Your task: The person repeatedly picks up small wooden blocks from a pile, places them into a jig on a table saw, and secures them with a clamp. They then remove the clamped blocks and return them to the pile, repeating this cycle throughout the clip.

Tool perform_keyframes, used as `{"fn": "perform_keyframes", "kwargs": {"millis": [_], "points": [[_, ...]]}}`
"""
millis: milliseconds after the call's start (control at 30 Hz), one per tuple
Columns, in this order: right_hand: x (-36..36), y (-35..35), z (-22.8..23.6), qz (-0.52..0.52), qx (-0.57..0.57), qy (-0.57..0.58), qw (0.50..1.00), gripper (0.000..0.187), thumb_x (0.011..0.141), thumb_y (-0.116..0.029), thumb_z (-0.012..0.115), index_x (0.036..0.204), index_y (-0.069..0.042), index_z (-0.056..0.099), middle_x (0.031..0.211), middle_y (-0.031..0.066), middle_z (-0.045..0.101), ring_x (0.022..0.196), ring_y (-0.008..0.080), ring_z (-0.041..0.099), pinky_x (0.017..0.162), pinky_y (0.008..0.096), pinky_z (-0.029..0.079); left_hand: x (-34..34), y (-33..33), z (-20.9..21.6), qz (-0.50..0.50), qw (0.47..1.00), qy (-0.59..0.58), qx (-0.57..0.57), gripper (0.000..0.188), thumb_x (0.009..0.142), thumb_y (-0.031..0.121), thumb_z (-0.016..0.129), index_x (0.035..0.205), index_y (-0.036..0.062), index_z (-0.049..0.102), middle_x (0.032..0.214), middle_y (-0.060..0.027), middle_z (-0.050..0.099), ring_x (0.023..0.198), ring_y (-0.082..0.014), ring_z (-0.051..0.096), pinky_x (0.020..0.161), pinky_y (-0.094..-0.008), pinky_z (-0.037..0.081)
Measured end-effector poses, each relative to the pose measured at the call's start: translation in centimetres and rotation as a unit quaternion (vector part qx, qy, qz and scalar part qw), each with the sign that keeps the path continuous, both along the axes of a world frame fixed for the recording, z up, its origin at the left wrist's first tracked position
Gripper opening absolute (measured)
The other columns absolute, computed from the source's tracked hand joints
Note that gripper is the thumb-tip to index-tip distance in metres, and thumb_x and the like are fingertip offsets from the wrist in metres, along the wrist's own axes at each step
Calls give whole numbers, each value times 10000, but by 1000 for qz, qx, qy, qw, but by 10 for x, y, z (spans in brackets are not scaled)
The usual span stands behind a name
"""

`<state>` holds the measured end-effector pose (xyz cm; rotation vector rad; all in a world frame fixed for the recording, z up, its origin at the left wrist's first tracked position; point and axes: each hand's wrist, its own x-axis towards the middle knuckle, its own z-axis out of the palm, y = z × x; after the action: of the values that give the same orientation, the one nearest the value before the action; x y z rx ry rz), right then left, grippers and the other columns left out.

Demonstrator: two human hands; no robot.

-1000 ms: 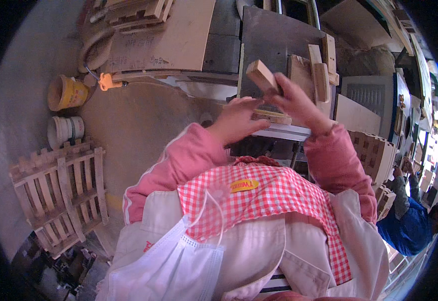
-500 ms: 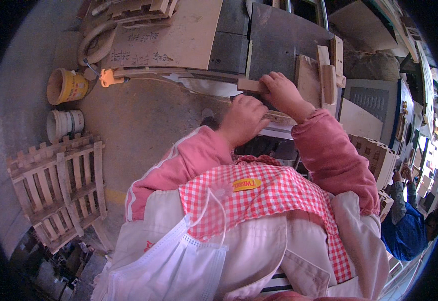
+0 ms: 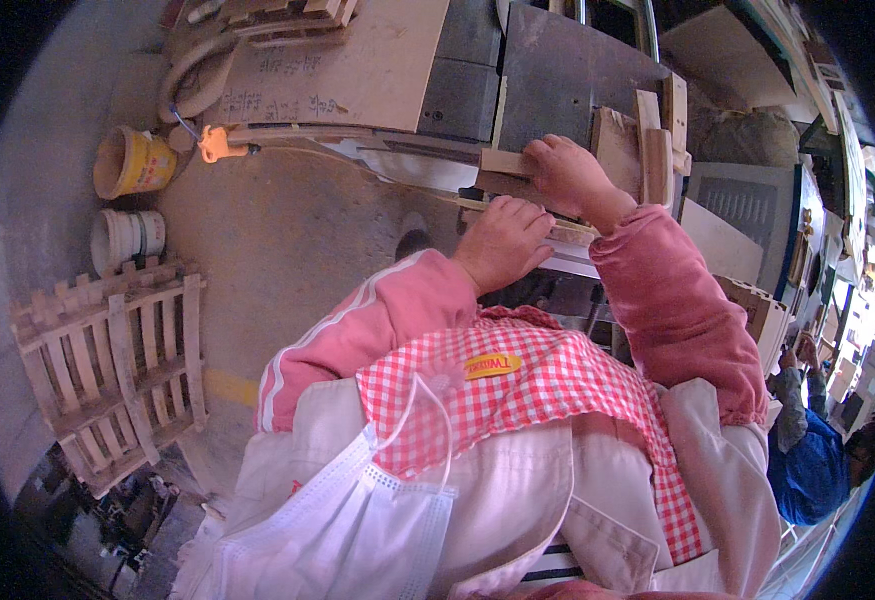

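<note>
My right hand (image 3: 571,180) is closed around the right end of a small wooden block (image 3: 503,161) on the near edge of the dark machine table (image 3: 562,75). Its fingers hide that end of the block. Closer to my body and to the left, my left hand (image 3: 505,243) curls over a pale wooden strip (image 3: 572,233) along the table's front edge, fingers pressed together. Part of the strip is hidden under them. Just right of my right hand stand upright wooden pieces (image 3: 655,165) and a wood board (image 3: 614,145).
A large board (image 3: 327,85) extends the worktop leftward, with an orange clamp-like thing (image 3: 215,144) hanging at its edge. On the floor at left are a yellow bucket (image 3: 137,162), a white bucket (image 3: 129,242) and a slatted pallet (image 3: 112,370). Another person (image 3: 807,465) is at far right.
My right hand and the wooden block have shifted slightly away from me and to the right. My left hand has slid a little to the right along the edge.
</note>
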<state>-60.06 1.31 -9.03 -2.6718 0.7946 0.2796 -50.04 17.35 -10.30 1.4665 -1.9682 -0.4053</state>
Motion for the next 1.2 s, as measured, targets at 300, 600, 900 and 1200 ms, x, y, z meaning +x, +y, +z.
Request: {"fn": "perform_keyframes", "kwargs": {"millis": [300,600,900,1200], "points": [[4,-20,-1,1,-52,-42,998,256,777,-118,597,1026,-59,593,1002,157,605,1015,363,573,876,432,478,2,0,2,-9,1000,18,10,389,769,294,687,1063,58,591,1055,-112,585,1022,-300,555,929,-439,420],[8,-33,-12,27,-68,3,997,218,799,-133,587,1001,-55,611,996,127,618,1004,314,583,864,402,493,2,-1,2,-9,1000,28,1,389,766,300,689,1055,58,591,1069,-115,584,1026,-304,557,932,-437,422],[12,-47,-9,8,-63,28,998,266,818,-161,588,1067,-78,628,1027,109,607,1024,304,567,877,403,485,2,-1,3,-3,1000,14,-11,386,758,309,688,1030,58,577,999,-96,565,990,-272,552,922,-414,402],[19,-73,-1,12,-39,4,999,264,821,-164,593,1070,-79,621,1033,153,615,979,369,600,864,440,487,3,0,6,-13,999,27,31,400,766,290,691,1080,63,594,1099,-113,582,1051,-302,556,948,-450,412]]}}
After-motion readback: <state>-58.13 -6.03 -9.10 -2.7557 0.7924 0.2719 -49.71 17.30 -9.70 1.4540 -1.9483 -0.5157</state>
